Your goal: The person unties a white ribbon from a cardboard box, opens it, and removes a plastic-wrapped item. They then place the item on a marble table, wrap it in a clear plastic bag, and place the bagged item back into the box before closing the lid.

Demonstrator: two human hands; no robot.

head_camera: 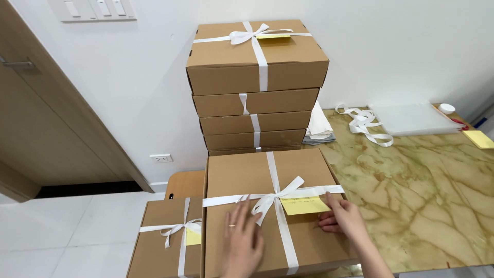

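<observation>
My fingers point(246, 219) on the left hand point(241, 242) lie flat and released on the lid of the cardboard box point(242, 175), gripping nothing. Just right of them, the fingers of my right hand point(343, 219) pinch the edge of the yellow note point(303, 205), which sits tucked beside the white ribbon bow point(275, 198). This box rests at the near edge of the worktop point(422, 190), already tied and labelled, so it looks nearly done bar settling the note. Beyond my fingers a stack of tied boxes point(254, 85) stands finished; left and lower, another tied box point(164, 237) waits. Loose ribbon point(363, 123) lies far right.
</observation>
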